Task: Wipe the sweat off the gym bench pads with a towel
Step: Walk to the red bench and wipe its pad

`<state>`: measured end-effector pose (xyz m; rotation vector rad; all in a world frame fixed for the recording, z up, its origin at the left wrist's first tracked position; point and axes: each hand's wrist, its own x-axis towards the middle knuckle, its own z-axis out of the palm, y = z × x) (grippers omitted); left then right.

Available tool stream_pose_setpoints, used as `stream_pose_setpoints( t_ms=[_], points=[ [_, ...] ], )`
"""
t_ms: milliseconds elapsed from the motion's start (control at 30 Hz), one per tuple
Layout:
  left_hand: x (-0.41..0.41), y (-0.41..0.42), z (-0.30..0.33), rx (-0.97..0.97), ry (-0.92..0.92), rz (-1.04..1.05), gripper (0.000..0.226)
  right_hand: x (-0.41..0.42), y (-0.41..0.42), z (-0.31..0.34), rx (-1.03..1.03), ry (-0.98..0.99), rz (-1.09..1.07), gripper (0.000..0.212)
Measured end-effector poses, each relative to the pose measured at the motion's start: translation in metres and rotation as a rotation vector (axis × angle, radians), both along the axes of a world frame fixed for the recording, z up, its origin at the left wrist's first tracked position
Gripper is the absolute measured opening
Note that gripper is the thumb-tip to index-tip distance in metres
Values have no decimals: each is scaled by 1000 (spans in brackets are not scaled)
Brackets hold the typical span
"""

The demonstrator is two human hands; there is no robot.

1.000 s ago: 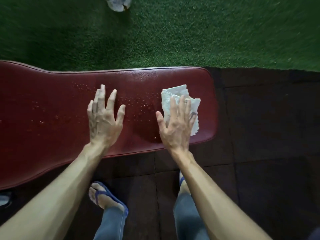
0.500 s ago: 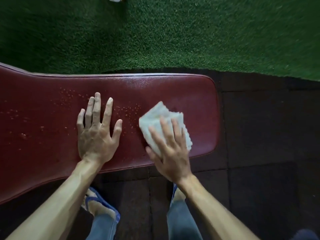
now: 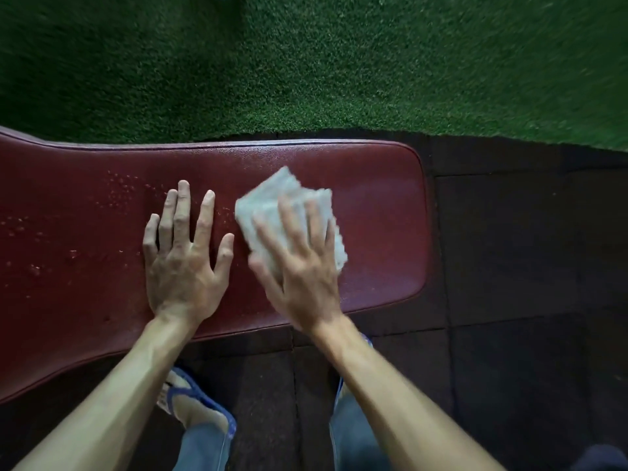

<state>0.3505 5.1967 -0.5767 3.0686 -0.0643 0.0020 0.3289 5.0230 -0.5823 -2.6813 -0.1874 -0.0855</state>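
Right hand (image 3: pixel 299 263): palm down on a folded white towel (image 3: pixel 272 202), fingers spread and straight, pressing it flat rather than gripping; hand and towel are motion-blurred, so the fingertips and the cloth's folds are hard to make out. The palm hides the near part of the towel.

Left hand (image 3: pixel 185 256): flat on the bench pad (image 3: pixel 377 212), fingers extended and slightly fanned, thumb out toward the towel, holding nothing. It lies just beside the towel, not touching it.

Forearms: both bare, entering from the bottom edge and angled up toward the pad; elbows cut off.

Towel: on the right half of the pad, near its rounded end.

Bench pad: dark red, padded, running off the left edge, so its full length is unseen. Droplets (image 3: pixel 122 192) bead on the surface left of and beyond the left hand; the area right of the towel looks smoother.

Below the pad: a foot in a blue sandal (image 3: pixel 200 402), jeans legs partly hidden by the arms, dark floor tiles (image 3: pixel 509 266).

Beyond the pad: green turf (image 3: pixel 339 62). A pale object at the top edge is cropped and unidentifiable.
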Motion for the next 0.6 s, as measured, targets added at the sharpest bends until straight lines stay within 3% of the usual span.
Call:
stream_pose_setpoints(
  t_ms=[100, 200, 333, 433, 600],
  points=[
    [0, 0, 0, -7, -2, 5, 61, -55, -62, -8, -173, -8, 152, 51],
    [1, 0, -2, -10, 0, 9, 62, -39, -109, -14, -247, 58, -60, 56],
    [1, 1, -4, 4, 2, 7, 62, 46, -77, -12, -70, 61, -222, 61],
    [1, 1, -4, 16, 1, 4, 62, 67, -25, -9, -23, 23, -264, 62],
    [1, 0, -2, 15, 8, 2, 62, -16, -37, -2, -25, 21, 73, 52]
  ],
)
